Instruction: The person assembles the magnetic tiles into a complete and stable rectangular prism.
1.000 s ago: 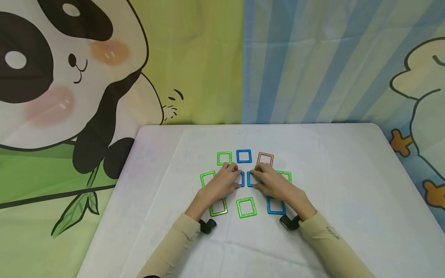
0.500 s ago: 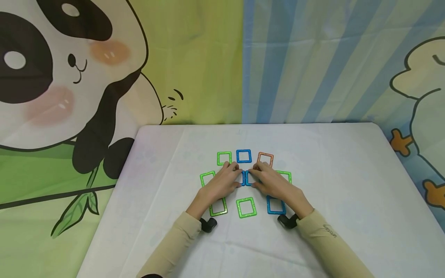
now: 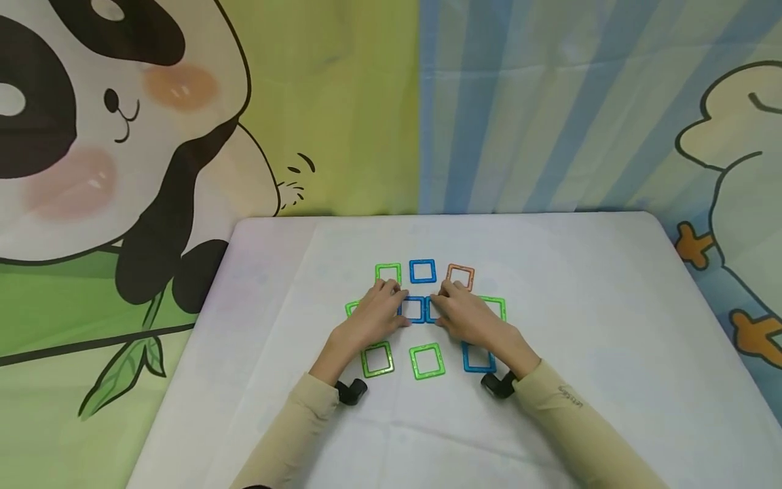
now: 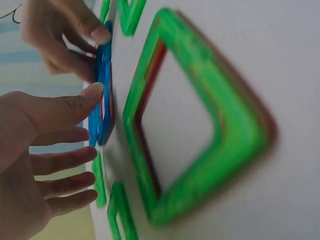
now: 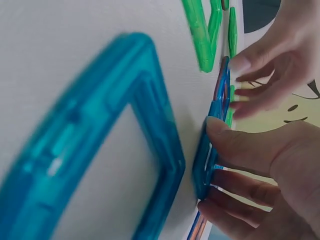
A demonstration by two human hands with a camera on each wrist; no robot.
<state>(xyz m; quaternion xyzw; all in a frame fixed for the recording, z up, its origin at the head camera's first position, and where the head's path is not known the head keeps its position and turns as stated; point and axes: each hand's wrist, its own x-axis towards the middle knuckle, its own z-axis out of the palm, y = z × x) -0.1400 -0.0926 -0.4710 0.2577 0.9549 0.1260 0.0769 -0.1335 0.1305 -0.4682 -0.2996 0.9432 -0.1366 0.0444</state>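
Two blue square magnetic tiles lie edge to edge in the middle of the table: a left blue tile (image 3: 422,310) and a right blue tile (image 3: 428,311). My left hand (image 3: 369,316) is at the outer side of the left one. Its thumb and fingers look fairly straight and spread in the left wrist view, tips right at the tile's edge. My right hand (image 3: 473,319) pinches the right tile between thumb and fingers. In the right wrist view, the thumb (image 5: 218,126) presses on that tile's edge. The hand covers the tile's outer part.
Around the pair lie more square frames: a green tile (image 3: 387,265), a blue tile (image 3: 423,281) and an orange tile (image 3: 461,267) behind; a green tile (image 3: 427,374) and a blue tile (image 3: 479,369) in front. Others sit beside the hands on the white table (image 3: 580,292).
The right hand has brought its blue tile leftward against the left one, closing the gap. My left hand has since drawn slightly left, uncovering more of its tile. The head view has shifted a little.
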